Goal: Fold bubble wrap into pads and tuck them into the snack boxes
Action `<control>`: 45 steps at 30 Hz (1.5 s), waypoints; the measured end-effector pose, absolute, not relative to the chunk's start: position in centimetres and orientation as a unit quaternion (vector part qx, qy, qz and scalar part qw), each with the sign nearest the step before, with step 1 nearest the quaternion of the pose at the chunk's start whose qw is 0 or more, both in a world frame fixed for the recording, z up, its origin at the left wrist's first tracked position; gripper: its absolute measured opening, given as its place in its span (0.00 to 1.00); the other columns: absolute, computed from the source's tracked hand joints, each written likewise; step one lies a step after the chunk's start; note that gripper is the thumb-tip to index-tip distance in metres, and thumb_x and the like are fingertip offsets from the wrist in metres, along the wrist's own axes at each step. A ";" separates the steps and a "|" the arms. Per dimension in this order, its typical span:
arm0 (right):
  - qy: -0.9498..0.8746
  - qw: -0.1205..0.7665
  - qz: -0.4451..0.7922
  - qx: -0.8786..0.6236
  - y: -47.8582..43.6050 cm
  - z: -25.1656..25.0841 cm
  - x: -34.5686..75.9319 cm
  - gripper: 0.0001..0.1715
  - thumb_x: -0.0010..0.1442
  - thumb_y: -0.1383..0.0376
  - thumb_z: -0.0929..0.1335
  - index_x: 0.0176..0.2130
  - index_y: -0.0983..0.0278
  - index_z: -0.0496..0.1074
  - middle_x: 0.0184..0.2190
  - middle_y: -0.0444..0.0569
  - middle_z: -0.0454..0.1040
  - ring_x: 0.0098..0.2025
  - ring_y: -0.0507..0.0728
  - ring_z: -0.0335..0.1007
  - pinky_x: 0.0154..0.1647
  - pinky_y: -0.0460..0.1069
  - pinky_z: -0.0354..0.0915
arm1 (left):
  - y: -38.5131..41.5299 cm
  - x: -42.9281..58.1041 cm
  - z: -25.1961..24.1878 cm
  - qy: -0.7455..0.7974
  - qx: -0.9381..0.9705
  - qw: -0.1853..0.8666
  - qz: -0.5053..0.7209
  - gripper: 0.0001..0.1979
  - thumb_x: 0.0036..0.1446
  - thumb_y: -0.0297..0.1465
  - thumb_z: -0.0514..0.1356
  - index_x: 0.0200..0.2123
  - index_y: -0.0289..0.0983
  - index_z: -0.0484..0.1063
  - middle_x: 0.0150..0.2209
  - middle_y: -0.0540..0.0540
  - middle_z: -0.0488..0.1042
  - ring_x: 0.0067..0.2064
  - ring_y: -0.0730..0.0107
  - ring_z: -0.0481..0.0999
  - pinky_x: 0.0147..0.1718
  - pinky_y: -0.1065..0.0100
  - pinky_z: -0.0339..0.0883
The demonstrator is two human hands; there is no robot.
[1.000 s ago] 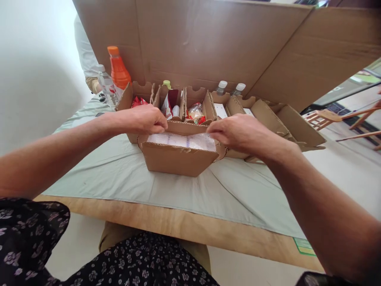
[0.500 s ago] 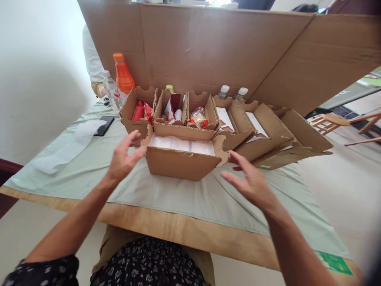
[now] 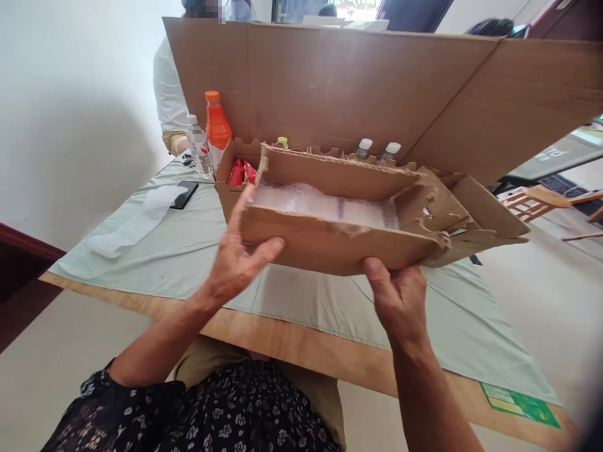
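Observation:
A long cardboard box with bubble wrap inside is lifted and tilted above the cloth-covered table. My left hand grips its left end, thumb on the front wall. My right hand holds the lower right of the box, thumb on the front and fingers underneath. Behind it, a smaller cardboard bin at the left holds red packets. The other bins of the row are mostly hidden by the lifted box.
A tall cardboard panel stands behind the bins. An orange bottle, a clear bottle, a phone and a white wrap strip are at the left. A person's white sleeve shows behind. A wooden chair is at the right.
Both hands have closed on the long box, which stood on the table between them. It is now raised and tilted, covering most of the bins behind. The view has shifted slightly.

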State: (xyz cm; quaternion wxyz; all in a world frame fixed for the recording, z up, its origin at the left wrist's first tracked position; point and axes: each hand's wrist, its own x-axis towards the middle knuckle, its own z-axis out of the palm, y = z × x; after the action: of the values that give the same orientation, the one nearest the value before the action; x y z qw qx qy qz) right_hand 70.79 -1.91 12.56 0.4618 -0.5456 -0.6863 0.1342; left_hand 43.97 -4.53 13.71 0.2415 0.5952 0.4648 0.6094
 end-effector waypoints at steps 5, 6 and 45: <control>-0.726 0.421 0.185 -0.511 -1.7 14.4 67.5 0.32 0.63 0.39 0.66 0.49 0.61 0.77 0.41 0.57 0.80 0.46 0.69 0.76 0.49 0.63 0.73 | -5.7 41.9 15.1 0.522 0.523 0.172 0.651 0.41 0.58 0.48 0.68 0.70 0.40 0.60 0.61 0.40 0.76 0.62 0.49 0.75 0.65 0.49 0.68; -0.715 0.435 0.189 -0.514 -1.9 14.3 68.4 0.31 0.63 0.39 0.66 0.47 0.61 0.77 0.40 0.57 0.81 0.45 0.69 0.77 0.49 0.64 0.73 | -5.7 42.9 14.7 0.507 0.532 0.191 0.650 0.43 0.58 0.46 0.68 0.71 0.41 0.57 0.63 0.40 0.73 0.64 0.48 0.73 0.66 0.49 0.67; -0.862 0.286 0.314 -0.279 7.9 5.4 44.0 0.44 0.70 0.53 0.59 0.76 0.69 0.47 0.78 0.60 0.46 0.79 0.60 0.40 0.79 0.59 0.40 | -11.6 29.5 2.7 0.752 0.342 0.005 0.563 0.63 0.50 0.43 0.74 0.76 0.46 0.34 0.78 0.32 0.38 0.78 0.41 0.45 0.72 0.40 0.51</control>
State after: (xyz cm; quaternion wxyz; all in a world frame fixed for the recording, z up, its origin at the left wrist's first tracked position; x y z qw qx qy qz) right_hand 43.95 7.87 5.41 0.2857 -0.2786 -0.8616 0.3136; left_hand 29.48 -11.58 2.74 0.0048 0.3422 0.7525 0.5627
